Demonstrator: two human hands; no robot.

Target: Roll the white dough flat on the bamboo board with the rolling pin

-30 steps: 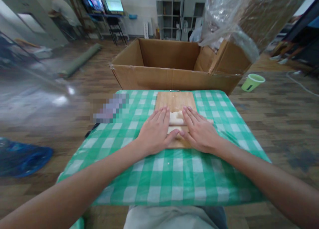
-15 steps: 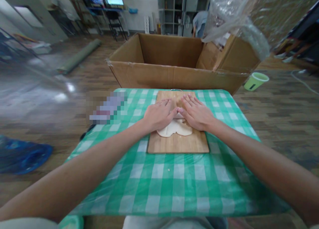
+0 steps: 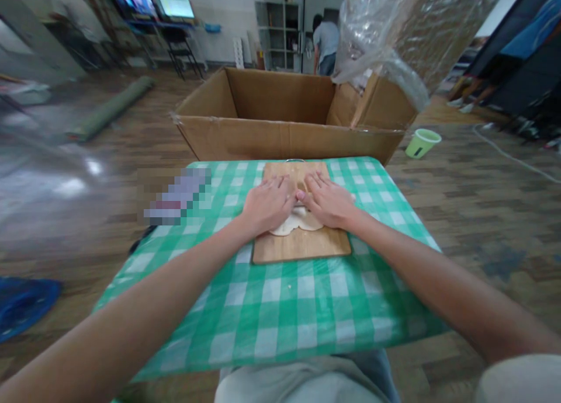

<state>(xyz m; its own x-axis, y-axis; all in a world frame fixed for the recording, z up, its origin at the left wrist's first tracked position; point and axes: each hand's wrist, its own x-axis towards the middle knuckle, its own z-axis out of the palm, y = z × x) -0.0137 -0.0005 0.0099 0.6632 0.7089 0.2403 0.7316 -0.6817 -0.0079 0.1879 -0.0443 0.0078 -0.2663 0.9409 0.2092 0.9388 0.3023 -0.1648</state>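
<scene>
A flat, pale sheet of dough with an uneven near edge lies on a wooden cutting board. My left hand is laid over the dough's left part, fingers stretched out toward the far end of the board. Beside it, my right hand rests flat in the same way, and the two thumbs nearly meet in the middle. A pale strip shows between the palms and a light tip sticks out past my right hand; what lies under the palms is mostly hidden.
The board rests on a table with a green-and-white checked cloth. A pixelated item is at the table's left edge. Beyond stands a large open cardboard box; a green bin is on the floor at right. A person bends near the shelves.
My view has shifted, so the table and board appear further left. Both hands stay flat over the dough, slightly nearer the board's front edge. The person at the back stands more upright.
</scene>
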